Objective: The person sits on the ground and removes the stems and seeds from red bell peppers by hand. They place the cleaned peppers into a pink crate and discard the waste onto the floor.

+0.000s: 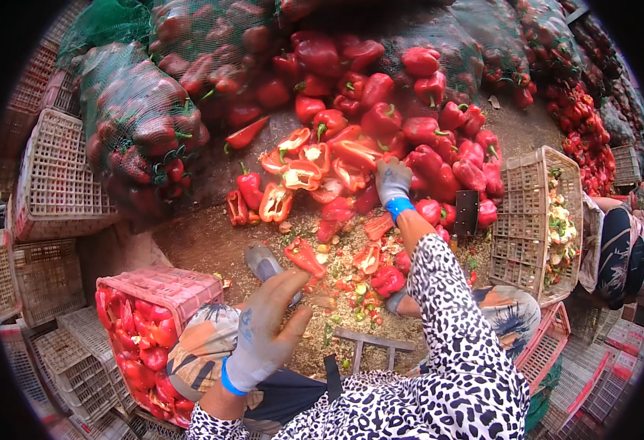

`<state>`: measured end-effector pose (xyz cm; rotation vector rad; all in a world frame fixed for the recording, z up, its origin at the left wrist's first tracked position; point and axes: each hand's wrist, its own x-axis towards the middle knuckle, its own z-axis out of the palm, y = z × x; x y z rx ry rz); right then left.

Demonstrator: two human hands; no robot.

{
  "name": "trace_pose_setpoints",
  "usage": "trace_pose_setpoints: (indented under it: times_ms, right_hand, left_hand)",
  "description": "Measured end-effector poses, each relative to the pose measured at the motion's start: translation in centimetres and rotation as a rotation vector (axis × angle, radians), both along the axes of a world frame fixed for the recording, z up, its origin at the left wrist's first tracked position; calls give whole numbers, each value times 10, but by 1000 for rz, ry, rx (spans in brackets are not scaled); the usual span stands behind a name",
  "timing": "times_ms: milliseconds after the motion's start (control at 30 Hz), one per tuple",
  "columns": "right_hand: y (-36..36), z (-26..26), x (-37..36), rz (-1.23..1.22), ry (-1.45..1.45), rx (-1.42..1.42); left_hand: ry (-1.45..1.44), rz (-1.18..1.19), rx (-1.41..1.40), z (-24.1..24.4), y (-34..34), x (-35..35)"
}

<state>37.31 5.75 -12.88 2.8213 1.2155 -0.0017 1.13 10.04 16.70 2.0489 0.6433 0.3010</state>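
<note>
My right hand (393, 181), in a grey glove with a blue cuff, reaches to the edge of a heap of whole red bell peppers (423, 165); its fingertips touch the peppers, and whether it grips one is hidden. Left of it lie halved red bell peppers (302, 175) with pale cores showing. My left hand (269, 324), gloved alike, hovers above my knee with fingers apart and nothing in it. A dark, wide metal blade (466, 213) stands among the peppers right of my right forearm. More cut pepper pieces (305, 257) lie on the seed-strewn floor between my feet.
A pink plastic crate (162, 286) full of cut red peppers is at my left. A tilted beige crate (520, 220) with cores and scraps stands at right, a person (624, 253) beyond. Green mesh sacks (134, 121) of peppers line the back. Stacked crates (60, 170) stand left.
</note>
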Motion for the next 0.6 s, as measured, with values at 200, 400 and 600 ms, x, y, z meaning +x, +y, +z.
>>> trace_pose_setpoints:
  times_ms: [200,400,600]
  right_hand:
    - [-9,94,-41,53,511,193]
    - [16,231,-135,161,1397,604]
    - [67,338,-281,725,1593,308]
  left_hand:
    - [-25,129,-113,-1,-4,-16]
    - [-465,214,93,5,-1,-33]
    - [-571,703,527,56,-42,-142]
